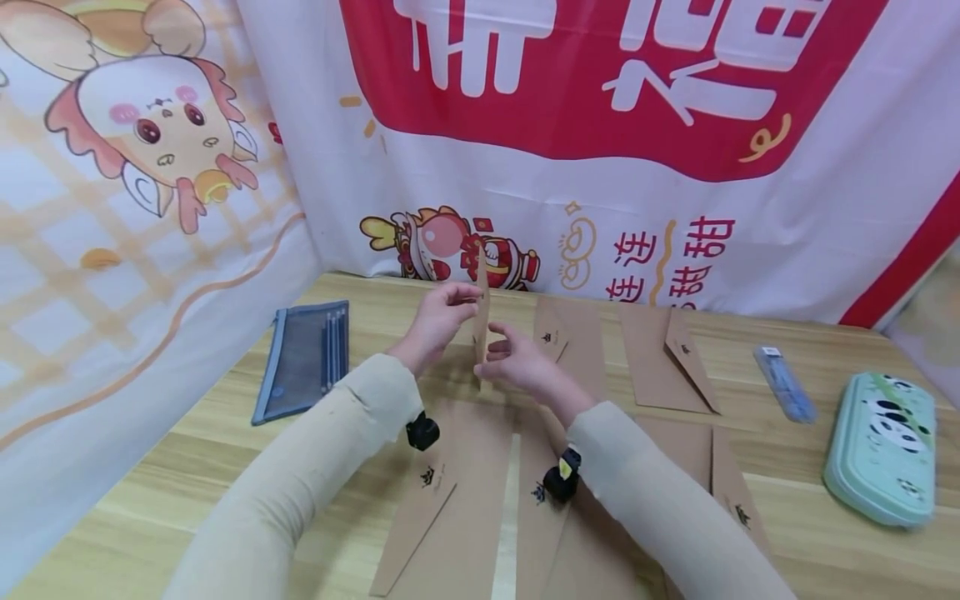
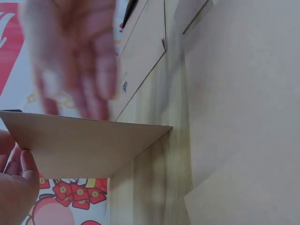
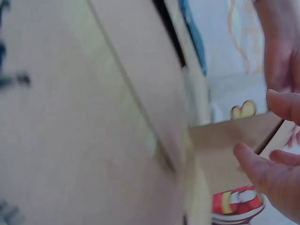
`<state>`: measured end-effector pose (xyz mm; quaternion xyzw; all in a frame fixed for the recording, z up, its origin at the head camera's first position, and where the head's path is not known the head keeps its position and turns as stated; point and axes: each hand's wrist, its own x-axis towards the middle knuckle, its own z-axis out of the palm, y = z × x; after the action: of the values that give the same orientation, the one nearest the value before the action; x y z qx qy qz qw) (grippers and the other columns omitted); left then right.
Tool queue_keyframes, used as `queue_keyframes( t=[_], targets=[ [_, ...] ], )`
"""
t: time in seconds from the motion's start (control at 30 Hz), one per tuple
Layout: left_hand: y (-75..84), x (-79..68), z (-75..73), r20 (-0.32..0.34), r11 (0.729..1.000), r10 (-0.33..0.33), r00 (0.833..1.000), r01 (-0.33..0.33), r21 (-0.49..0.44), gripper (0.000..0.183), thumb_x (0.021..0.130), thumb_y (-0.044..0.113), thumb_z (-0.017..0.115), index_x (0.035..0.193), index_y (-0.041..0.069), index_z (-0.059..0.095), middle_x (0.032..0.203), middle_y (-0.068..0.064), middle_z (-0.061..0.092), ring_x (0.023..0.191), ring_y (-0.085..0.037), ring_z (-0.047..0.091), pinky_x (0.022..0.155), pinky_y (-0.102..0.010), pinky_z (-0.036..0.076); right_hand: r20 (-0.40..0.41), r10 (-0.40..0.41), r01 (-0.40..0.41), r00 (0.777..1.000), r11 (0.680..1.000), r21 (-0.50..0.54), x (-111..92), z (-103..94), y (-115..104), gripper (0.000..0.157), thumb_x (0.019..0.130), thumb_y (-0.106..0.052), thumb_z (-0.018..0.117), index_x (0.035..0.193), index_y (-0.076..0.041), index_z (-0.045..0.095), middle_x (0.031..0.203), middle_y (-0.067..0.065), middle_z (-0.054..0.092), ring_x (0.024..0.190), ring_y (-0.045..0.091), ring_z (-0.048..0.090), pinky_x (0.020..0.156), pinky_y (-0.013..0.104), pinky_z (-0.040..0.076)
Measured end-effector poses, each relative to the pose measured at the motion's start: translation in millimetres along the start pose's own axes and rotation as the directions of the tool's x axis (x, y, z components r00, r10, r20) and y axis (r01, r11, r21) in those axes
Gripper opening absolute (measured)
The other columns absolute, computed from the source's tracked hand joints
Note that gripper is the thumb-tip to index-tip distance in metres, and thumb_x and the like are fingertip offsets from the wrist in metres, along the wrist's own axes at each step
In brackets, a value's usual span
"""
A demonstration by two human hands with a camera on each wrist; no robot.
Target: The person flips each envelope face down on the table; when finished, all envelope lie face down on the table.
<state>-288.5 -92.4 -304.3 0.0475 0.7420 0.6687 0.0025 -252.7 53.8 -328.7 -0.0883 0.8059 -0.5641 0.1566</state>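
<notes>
A brown kraft envelope [image 1: 482,321] stands upright on its edge on the table, seen nearly edge-on in the head view. My left hand [image 1: 444,317] pinches it by its upper edge; the left wrist view shows those fingers [image 2: 29,164] at the envelope's [image 2: 84,145] side. On the other face is my right hand [image 1: 517,354], blurred in the left wrist view, fingers fairly straight and close to the paper. Whether it touches the envelope is unclear. In the right wrist view, the right fingers [image 3: 255,161] are spread before the envelope [image 3: 220,140].
Several more kraft envelopes lie flat, including one below the left hand [image 1: 450,517] and one at the back right [image 1: 656,358]. A blue mesh pouch [image 1: 300,358] lies left. At right are a small clear-blue packet [image 1: 784,383] and a mint panda case [image 1: 885,450]. Printed cloth [image 1: 480,183] hangs behind.
</notes>
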Motion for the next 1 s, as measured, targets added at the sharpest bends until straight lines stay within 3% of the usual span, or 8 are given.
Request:
queue_keyframes(
  t=[0.17, 0.4, 0.53, 0.8, 1.0],
  targets=[
    [-1.3, 0.9, 0.4, 0.008, 1.000, 0.009, 1.000, -0.009, 0.010, 0.029, 0.089, -0.003, 0.052, 0.119, -0.003, 0.056, 0.123, -0.016, 0.055, 0.116, -0.025, 0.051, 0.100, -0.035, 0.043, -0.115, -0.125, 0.129, 0.985, 0.991, 0.025, -4.3, 5.0, -8.9, 0.072, 0.077, -0.014, 0.074, 0.139, -0.015, 0.037, 0.130, 0.014, 0.051, 0.120, 0.027, 0.049, 0.096, 0.040, 0.046],
    [-4.4, -0.3, 3.5, 0.039, 1.000, 0.022, 0.999, -0.022, 0.011, 0.027, 0.091, -0.002, 0.050, 0.117, -0.001, 0.056, 0.125, -0.016, 0.054, 0.119, -0.027, 0.049, 0.100, -0.036, 0.043, -0.269, -0.225, 0.235, 0.937, 0.972, 0.008, -2.5, 10.4, -9.1, 0.042, 0.079, -0.011, 0.072, 0.118, -0.006, 0.056, 0.112, 0.014, 0.061, 0.102, 0.023, 0.059, 0.085, 0.034, 0.052],
    [-3.9, -1.8, 3.8, 0.045, 1.000, 0.026, 0.999, -0.025, -0.004, 0.028, 0.091, -0.002, 0.050, 0.119, -0.002, 0.055, 0.126, -0.015, 0.053, 0.119, -0.028, 0.049, 0.100, -0.036, 0.043, -0.302, -0.262, 0.268, 0.917, 0.963, -0.021, -2.1, 12.6, -7.5, 0.029, 0.080, -0.011, 0.071, 0.107, -0.005, 0.062, 0.102, 0.012, 0.066, 0.093, 0.021, 0.062, 0.080, 0.032, 0.054],
    [-4.2, -0.2, -0.5, 0.034, 0.999, 0.007, 0.999, -0.005, -0.051, 0.030, 0.090, -0.002, 0.050, 0.119, -0.003, 0.054, 0.129, -0.012, 0.050, 0.116, -0.028, 0.050, 0.098, -0.036, 0.045, -0.353, -0.312, 0.287, 0.882, 0.950, -0.121, -0.2, 16.5, -6.9, 0.018, 0.080, -0.013, 0.072, 0.097, -0.008, 0.069, 0.085, 0.005, 0.069, 0.078, 0.016, 0.062, 0.069, 0.027, 0.054],
    [-6.4, -2.6, 1.0, -0.016, 1.000, 0.026, 1.000, -0.026, -0.015, 0.025, 0.090, -0.001, 0.052, 0.113, 0.000, 0.060, 0.122, -0.009, 0.056, 0.109, -0.022, 0.054, 0.094, -0.033, 0.048, -0.374, -0.402, 0.322, 0.836, 0.910, -0.261, -1.6, 20.8, -5.6, 0.013, 0.080, -0.014, 0.071, 0.092, -0.007, 0.069, 0.078, 0.003, 0.068, 0.069, 0.013, 0.060, 0.061, 0.023, 0.052]
  ],
)
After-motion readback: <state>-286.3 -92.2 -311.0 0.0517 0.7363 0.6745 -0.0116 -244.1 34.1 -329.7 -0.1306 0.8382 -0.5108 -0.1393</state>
